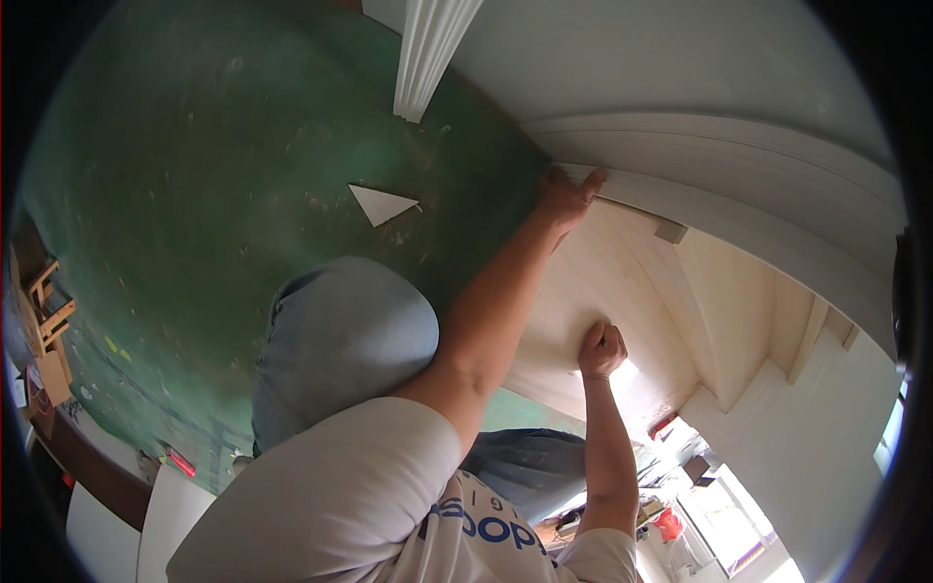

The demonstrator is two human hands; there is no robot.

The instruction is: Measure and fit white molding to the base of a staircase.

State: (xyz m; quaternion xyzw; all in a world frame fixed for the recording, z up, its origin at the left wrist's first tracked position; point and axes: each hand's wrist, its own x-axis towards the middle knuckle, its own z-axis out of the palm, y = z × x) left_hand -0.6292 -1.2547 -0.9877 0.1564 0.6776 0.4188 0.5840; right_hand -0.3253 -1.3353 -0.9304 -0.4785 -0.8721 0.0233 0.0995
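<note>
My left hand (569, 199) grips the end of a long white moulded board (719, 194), thumb on its edge and fingers partly hidden. Below it, my right hand (603, 352) is closed in a fist, close to a pale wooden panel (583, 282); I cannot tell whether it touches. Nothing shows sticking out of the fist. A small wooden block (671, 231) sits at the panel's upper edge, just under the white board. Both arms are bare below the short sleeves.
A white triangular offcut (382, 204) lies on the worn green floor (194, 194). A fluted white strip (428, 63) comes in from the top. My bent knee (350, 330) is left of my left arm. Wooden stool-like frames (51, 311) stand at far left; a red tool (181, 462) lies lower left.
</note>
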